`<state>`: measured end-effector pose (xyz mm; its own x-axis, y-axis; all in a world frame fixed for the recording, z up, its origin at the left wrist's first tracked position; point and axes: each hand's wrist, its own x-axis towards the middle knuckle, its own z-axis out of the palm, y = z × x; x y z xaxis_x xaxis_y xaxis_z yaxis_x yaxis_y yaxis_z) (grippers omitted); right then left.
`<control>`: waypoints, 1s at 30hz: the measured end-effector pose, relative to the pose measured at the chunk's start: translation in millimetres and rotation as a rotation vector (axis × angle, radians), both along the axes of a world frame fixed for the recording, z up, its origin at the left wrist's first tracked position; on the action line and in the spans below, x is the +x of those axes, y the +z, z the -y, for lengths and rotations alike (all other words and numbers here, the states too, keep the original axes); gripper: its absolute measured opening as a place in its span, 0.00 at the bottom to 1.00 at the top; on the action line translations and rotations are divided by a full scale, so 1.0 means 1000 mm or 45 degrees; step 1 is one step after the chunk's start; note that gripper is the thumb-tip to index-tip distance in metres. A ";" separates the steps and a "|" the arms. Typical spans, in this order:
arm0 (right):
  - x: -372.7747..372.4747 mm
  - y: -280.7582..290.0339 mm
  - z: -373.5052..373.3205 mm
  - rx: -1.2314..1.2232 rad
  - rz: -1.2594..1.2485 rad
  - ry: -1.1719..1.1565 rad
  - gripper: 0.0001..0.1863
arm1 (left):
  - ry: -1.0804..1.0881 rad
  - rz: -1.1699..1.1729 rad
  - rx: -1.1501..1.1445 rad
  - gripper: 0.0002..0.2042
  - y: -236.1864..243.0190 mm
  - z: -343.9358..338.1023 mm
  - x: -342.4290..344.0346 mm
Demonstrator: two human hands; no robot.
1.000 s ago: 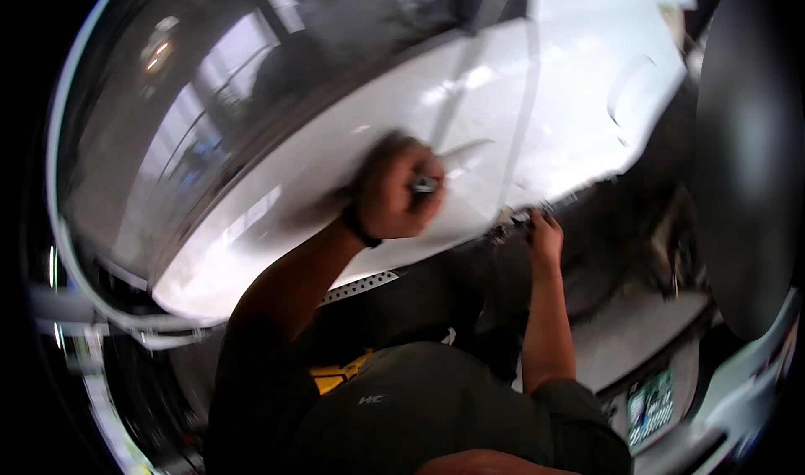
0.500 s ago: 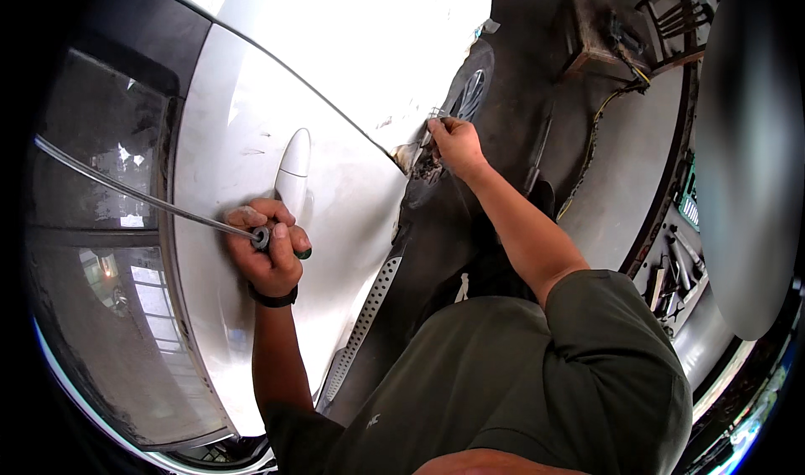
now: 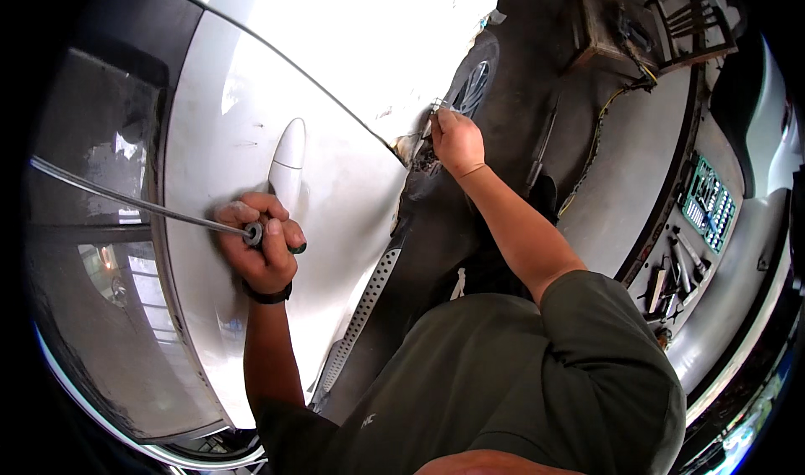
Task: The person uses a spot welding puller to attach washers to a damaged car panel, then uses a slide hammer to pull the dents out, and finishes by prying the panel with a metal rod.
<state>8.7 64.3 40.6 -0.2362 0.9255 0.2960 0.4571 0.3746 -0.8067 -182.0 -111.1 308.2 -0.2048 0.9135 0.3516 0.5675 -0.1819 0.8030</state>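
My left hand (image 3: 260,244) is closed round a long metal rod (image 3: 138,197) with a round collar and a dark green end. The fist lies against the white car door (image 3: 226,148), just below the door handle (image 3: 288,160). The rod slants up to the left across the side windows. My right hand (image 3: 458,141) reaches to the damaged lower edge of the white body panel (image 3: 352,39), beside the wheel (image 3: 476,85). Its thumb and fingers are pinched; a small thin metal-looking piece (image 3: 439,104) shows at their tips, too small to name.
Below the door runs a perforated step (image 3: 362,324). At the upper right stand a wooden stool (image 3: 599,26) and a wooden chair (image 3: 692,22), with a yellow-black cable (image 3: 599,131) trailing down. A green tool case (image 3: 709,202) and several hand tools (image 3: 683,265) lie at the right.
A large blurred pale shape at the right has gone from view, uncovering the green tool case. The view has shifted slightly; both hands keep nearly the same places and grips.
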 end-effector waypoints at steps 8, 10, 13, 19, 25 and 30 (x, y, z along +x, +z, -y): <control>0.000 0.008 -0.002 -0.507 -0.301 0.042 0.10 | -0.004 0.075 0.015 0.14 -0.002 0.002 -0.002; -0.005 0.028 -0.005 -1.024 -0.726 -0.084 0.10 | -0.001 0.080 0.022 0.14 -0.003 0.002 -0.003; -0.004 0.012 -0.005 -1.728 -1.399 -0.307 0.08 | 0.016 0.112 0.017 0.14 -0.003 0.001 0.003; 0.051 0.006 0.002 -1.899 -1.737 0.556 0.09 | 0.031 0.090 0.003 0.13 0.001 0.003 0.001; 0.058 0.000 -0.064 -1.430 -0.678 0.397 0.31 | -0.017 0.100 0.033 0.13 0.000 -0.005 0.005; 0.034 0.049 -0.092 -0.795 0.312 0.695 0.31 | 0.054 0.082 0.023 0.14 -0.003 0.003 0.000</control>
<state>42.7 156.5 89.2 -0.6856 0.6403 -0.3465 0.5304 0.1132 -0.8402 -181.9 -114.3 305.4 -0.2660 0.8971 0.3528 0.5223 -0.1735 0.8349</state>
